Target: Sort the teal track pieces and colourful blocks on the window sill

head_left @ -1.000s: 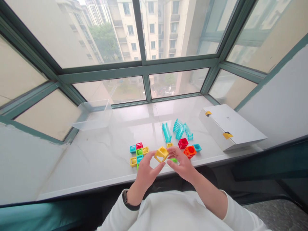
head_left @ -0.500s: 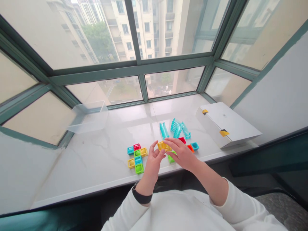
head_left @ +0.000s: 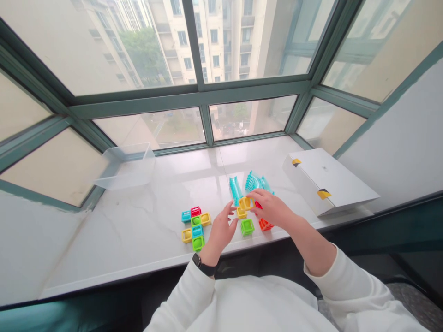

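My right hand (head_left: 273, 208) pinches a yellow hollow cube block (head_left: 246, 203) just above the white sill, over a smaller yellow block (head_left: 241, 213). My left hand (head_left: 221, 228) hovers beside it with fingers spread, holding nothing. A green cube block (head_left: 247, 227) lies between the hands. An orange block (head_left: 265, 225) and a red one peek out under my right palm. To the left sits a flat cluster of joined coloured blocks (head_left: 195, 223). Teal curved track pieces (head_left: 251, 183) lie just beyond my right hand.
A clear plastic tub (head_left: 126, 166) stands at the back left of the marble sill (head_left: 152, 216). A white cardboard box (head_left: 325, 180) lies at the right. Window frames close off the back, and the sill's front edge runs just below my hands.
My right hand carried the yellow cube away from me toward the track pieces, and my left hand let go of it and opened. The green block now shows uncovered.
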### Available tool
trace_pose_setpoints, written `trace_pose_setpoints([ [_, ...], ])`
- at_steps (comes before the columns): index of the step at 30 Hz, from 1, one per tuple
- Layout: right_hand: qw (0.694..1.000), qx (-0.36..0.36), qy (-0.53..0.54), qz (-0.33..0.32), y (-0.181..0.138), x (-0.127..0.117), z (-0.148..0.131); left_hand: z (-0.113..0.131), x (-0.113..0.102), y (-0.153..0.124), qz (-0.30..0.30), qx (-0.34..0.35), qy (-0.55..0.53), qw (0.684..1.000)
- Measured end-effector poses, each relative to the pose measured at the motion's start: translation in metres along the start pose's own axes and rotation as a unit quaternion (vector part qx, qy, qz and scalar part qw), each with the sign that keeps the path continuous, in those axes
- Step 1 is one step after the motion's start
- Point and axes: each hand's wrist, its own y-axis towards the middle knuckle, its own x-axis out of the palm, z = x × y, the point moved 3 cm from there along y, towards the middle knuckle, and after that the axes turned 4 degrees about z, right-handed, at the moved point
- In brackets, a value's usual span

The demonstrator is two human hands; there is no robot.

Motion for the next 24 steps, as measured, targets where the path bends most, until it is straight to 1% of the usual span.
trace_pose_setpoints([
  [3,1.0,0.016,-0.015,-0.004,0.002,0.003,0.01,-0.019,0.003,0.005,0.011,0.021,0.069,0.997],
  [7,0.998,0.003,-0.049,-0.032,0.009,0.013,0.016,-0.043,0.015,0.01,0.009,0.033,0.09,0.995],
  [10,0.994,0.004,-0.089,-0.062,0.015,0.021,0.018,-0.056,0.025,0.013,0.006,0.035,0.097,0.995],
  [16,0.977,0.003,-0.164,-0.135,0.026,0.037,0.018,-0.068,0.038,0.019,-0.014,0.002,0.126,0.992],
  [19,0.97,0.0,-0.189,-0.151,0.03,0.044,0.016,-0.071,0.042,0.021,-0.028,-0.012,0.127,0.991],
  [24,0.963,-0.004,-0.215,-0.162,0.034,0.053,0.013,-0.077,0.045,0.022,-0.028,-0.044,0.115,0.992],
])
